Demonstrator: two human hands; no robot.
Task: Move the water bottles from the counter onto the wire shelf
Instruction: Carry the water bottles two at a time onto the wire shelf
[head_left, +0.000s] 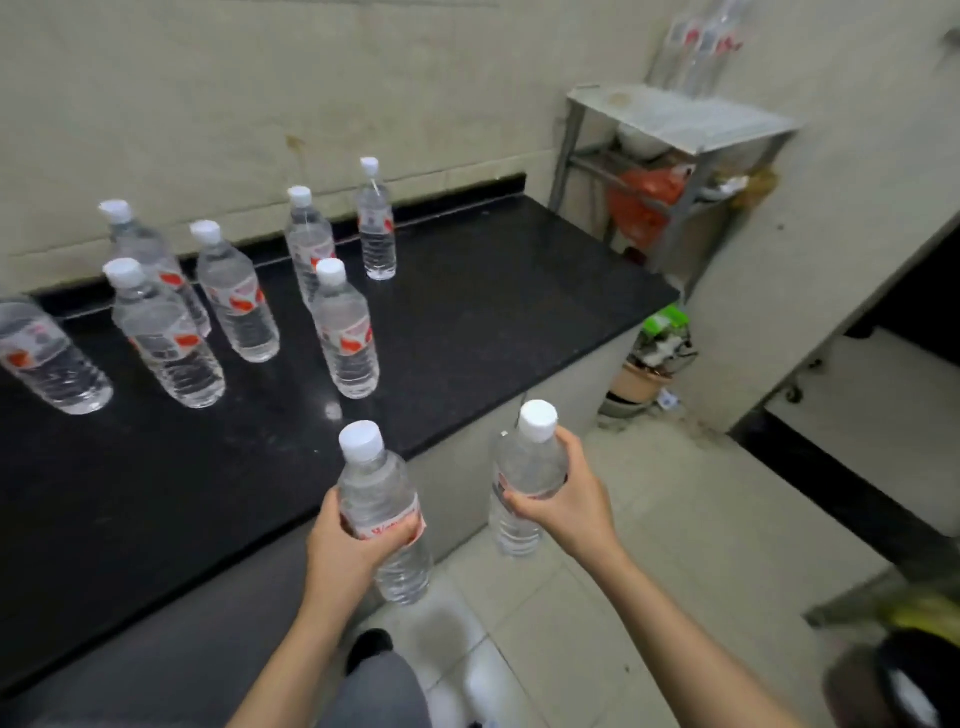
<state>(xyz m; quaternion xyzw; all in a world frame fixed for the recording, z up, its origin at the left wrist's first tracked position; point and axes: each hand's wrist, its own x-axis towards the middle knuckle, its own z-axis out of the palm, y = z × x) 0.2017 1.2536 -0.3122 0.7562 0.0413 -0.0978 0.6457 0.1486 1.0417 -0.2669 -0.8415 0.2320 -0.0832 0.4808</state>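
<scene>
My left hand (343, 545) grips a clear water bottle (379, 499) with a white cap by its red-and-white label, upright, just off the counter's front edge. In my right hand (571, 499) is a second water bottle (524, 483), also upright, held over the floor tiles. Several more capped bottles (345, 332) stand on the black counter (467, 322) at the left and back. The metal wire shelf (680, 119) stands past the counter's far right end against the wall, with some bottles (696, 47) standing on its top at the back.
An orange bag (644, 202) and a white bowl sit on the shelf's lower tiers. A pot with green and dark items (649, 364) rests on the floor beside the counter. A tiled block with a dark step (831, 467) lies to the right. Tiled floor lies between.
</scene>
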